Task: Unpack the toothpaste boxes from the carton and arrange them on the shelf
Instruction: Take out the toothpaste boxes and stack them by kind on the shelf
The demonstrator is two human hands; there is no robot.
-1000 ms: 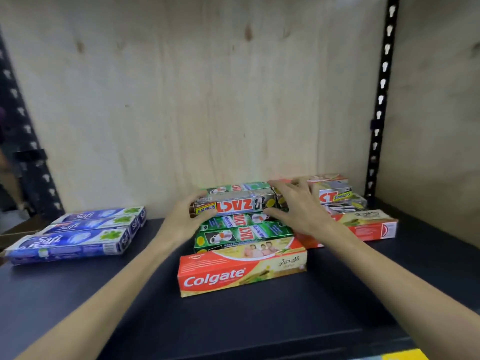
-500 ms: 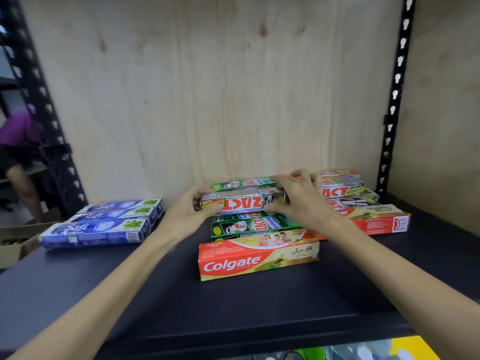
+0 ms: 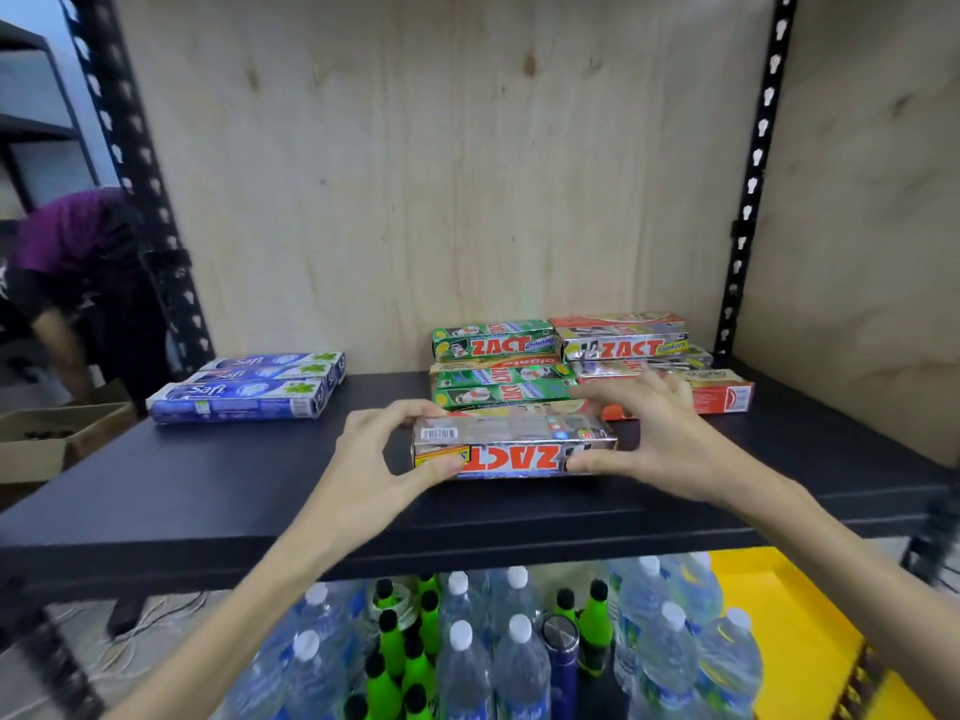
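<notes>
Both hands hold a silver ZACT toothpaste box (image 3: pixel 511 449) by its ends, its lettering upside down to me. My left hand (image 3: pixel 384 452) grips the left end and my right hand (image 3: pixel 649 433) the right end. The box is low over the front of the black shelf (image 3: pixel 208 485), in front of the pile and covering what lies under it. Behind it lie green ZACT boxes (image 3: pixel 501 387), with one more green box (image 3: pixel 493 343) on top. To the right a second silver ZACT box (image 3: pixel 623 346) tops a stack over a red box (image 3: pixel 724 398).
Three blue Safi boxes (image 3: pixel 244 392) lie at the shelf's left. An open cardboard carton (image 3: pixel 41 433) sits left of the shelf, by a bent-over person in purple (image 3: pixel 72 252). Several water and green bottles (image 3: pixel 493 652) stand on the level below. Plywood walls close the back and right.
The silver ZACT box came off the top of the green stack and moved toward me to the front of the pile. My view pulled back, showing the bottles below.
</notes>
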